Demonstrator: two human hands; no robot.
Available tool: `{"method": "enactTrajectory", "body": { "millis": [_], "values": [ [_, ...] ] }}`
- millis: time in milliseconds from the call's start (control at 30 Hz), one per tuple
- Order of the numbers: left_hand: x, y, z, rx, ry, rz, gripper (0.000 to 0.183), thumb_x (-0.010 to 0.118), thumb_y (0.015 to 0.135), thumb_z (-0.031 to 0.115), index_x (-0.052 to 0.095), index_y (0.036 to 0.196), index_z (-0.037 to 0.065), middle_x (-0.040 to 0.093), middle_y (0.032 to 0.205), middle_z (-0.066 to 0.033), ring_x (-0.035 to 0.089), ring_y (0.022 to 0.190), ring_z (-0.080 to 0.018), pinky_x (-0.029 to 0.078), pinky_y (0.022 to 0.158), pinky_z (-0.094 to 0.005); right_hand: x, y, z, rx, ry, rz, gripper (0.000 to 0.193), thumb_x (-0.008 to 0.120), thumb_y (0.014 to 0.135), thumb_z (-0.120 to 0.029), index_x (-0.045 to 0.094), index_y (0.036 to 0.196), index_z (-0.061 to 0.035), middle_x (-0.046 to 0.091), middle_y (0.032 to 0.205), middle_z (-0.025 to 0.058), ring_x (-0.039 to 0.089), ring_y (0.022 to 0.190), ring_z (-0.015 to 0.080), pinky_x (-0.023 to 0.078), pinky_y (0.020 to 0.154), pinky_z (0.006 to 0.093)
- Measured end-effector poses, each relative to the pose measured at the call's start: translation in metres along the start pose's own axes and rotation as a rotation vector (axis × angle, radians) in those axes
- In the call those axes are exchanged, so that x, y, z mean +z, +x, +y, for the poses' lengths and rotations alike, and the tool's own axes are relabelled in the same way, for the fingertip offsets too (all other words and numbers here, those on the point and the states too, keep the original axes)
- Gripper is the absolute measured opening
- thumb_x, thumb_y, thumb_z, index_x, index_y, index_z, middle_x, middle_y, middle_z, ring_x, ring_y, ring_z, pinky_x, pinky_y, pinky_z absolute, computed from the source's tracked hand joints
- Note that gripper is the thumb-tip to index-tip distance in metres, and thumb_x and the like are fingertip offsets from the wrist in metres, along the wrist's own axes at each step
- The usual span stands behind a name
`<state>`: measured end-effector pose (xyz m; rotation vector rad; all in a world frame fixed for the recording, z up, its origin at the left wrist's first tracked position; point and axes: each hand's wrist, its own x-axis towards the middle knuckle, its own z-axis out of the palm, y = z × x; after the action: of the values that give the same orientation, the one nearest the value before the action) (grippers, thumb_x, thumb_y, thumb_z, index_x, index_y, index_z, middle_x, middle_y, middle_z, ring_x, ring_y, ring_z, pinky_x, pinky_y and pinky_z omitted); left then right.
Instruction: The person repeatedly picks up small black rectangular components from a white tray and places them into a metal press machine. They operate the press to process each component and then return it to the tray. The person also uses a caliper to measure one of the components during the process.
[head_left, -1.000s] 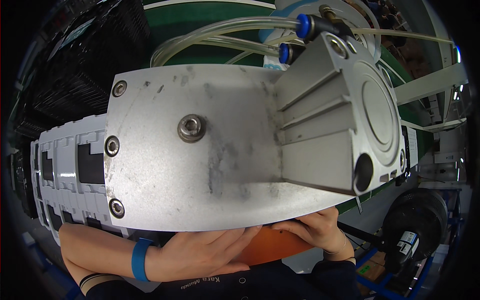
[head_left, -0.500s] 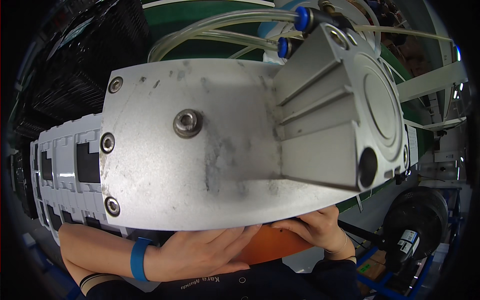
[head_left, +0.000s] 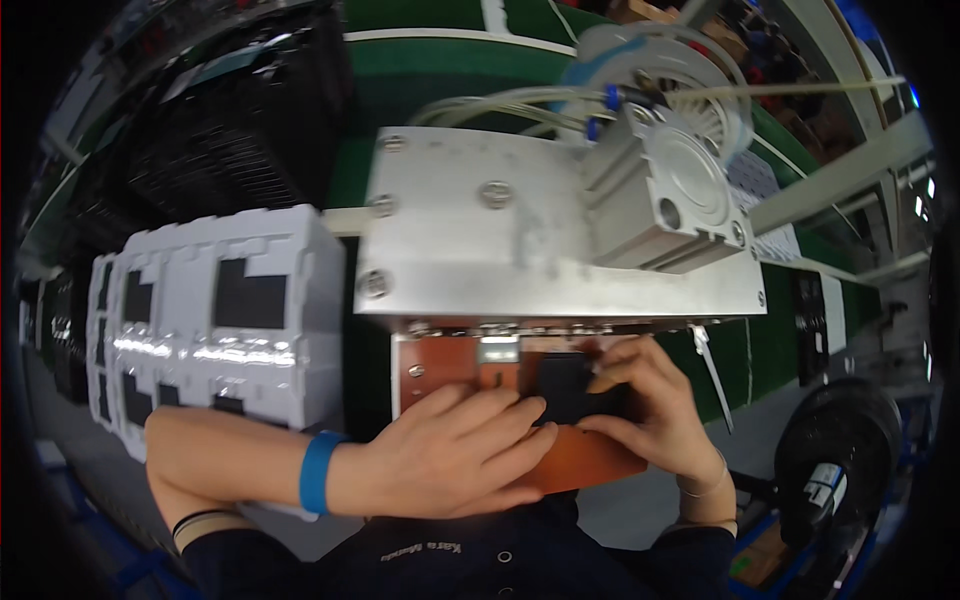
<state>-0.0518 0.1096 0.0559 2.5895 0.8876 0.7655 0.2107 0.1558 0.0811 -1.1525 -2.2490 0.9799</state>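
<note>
Left hand (head_left: pixel 450 450) is lying loosely stretched out, fingers extended and thumb apart, its fingertips reaching the lower-left edge of a dark piece (head_left: pixel 563 385); whether they are pressing it, I cannot tell. Right hand (head_left: pixel 655 405) is curling in at the dark piece's three o'clock side, thumb and fingers bent; I cannot tell whether it is gripping. The dark piece is sitting just below a silver metal block (head_left: pixel 440 240), with an orange sheet (head_left: pixel 595 465) showing at its six o'clock. Toward one o'clock, a silver cylinder (head_left: pixel 640 210) is standing on the block. White trays (head_left: pixel 325 330) are sitting at the left hand's ten o'clock, while black crates (head_left: pixel 240 140) are rising at its eleven, by the green table (head_left: pixel 440 65).
</note>
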Motion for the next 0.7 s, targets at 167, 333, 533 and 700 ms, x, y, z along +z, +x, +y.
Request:
{"method": "enactTrajectory", "body": {
  "millis": [167,333,533,700],
  "values": [
    [-0.014,-0.005,0.006,-0.365,-0.723,0.123,0.034,0.077,0.089,0.026,0.059,0.103,0.001,0.061,0.090,-0.0108,0.064,0.075,-0.0189,0.051,0.061,-0.0322,0.015,-0.031,-0.016,0.204,0.371,0.149,0.039,0.092,0.067,-0.001,0.061,0.090,0.0000,0.064,0.091,0.0080,0.065,0.087,0.0175,0.054,0.078,0.0291],
    [-0.064,-0.048,0.020,-0.643,-0.689,0.119,0.023,0.076,0.091,0.019,0.067,0.094,-0.001,0.061,0.072,-0.0058,0.049,0.065,-0.0086,0.044,0.060,-0.0284,0.049,-0.015,-0.051,-0.036,0.492,0.183,0.049,0.095,0.063,-0.004,0.059,0.096,-0.0010,0.065,0.100,0.0117,0.068,0.098,0.0200,0.056,0.083,0.0310],
    [-0.153,-0.169,-0.067,-1.024,-0.350,0.693,0.034,0.069,0.095,0.018,0.068,0.124,0.000,0.074,0.099,-0.0045,0.065,0.081,-0.0086,0.049,0.066,-0.0224,0.046,-0.002,-0.062,-0.215,0.144,-0.029,0.052,0.092,0.070,-0.020,0.067,0.112,-0.0001,0.067,0.116,0.0137,0.069,0.101,0.0232,0.058,0.083,0.0321],
    [-0.162,-0.200,-0.105,-1.193,-0.157,0.656,0.038,0.073,0.091,0.019,0.069,0.124,0.001,0.073,0.092,-0.0037,0.063,0.073,-0.0120,0.048,0.063,-0.0265,0.063,0.013,-0.092,-0.368,-0.031,-0.183,0.045,0.089,0.070,-0.017,0.071,0.107,-0.0013,0.071,0.107,0.0118,0.067,0.097,0.0257,0.054,0.083,0.0349]
  ]
}}
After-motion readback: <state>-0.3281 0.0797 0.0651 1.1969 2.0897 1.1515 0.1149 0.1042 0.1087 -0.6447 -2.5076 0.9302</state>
